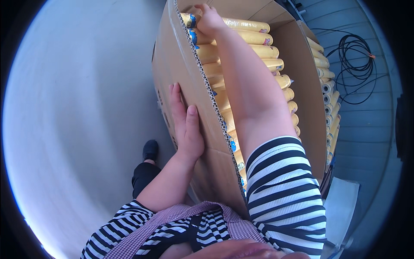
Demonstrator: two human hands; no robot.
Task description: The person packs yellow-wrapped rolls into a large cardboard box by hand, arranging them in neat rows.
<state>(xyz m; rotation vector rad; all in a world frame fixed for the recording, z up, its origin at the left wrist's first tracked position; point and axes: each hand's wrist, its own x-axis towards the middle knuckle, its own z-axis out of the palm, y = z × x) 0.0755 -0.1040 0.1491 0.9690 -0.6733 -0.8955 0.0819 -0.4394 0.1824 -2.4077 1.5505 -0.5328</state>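
Observation:
A tall cardboard box (174,56) stands in front of me, stacked inside with yellow rolls (269,52) wrapped in clear film. My left hand (186,125) lies flat against the outside of its left wall, thumb apart from the fingers. Across the rolls stretches my right arm, reaching to the far end of the box. There my right hand (209,21) is over the left end of the farthest roll (248,24), its visible fingers apart. The hand's underside is hidden, so contact with the roll cannot be made out.
Beyond the box's right wall (304,99), more yellow rolls (331,108) are stacked with their ends showing. A coiled black cable (355,64) lies on the blue-grey surface at the right. A pale panel (343,207) stands at the lower right. Grey floor (86,108) stretches along the left.

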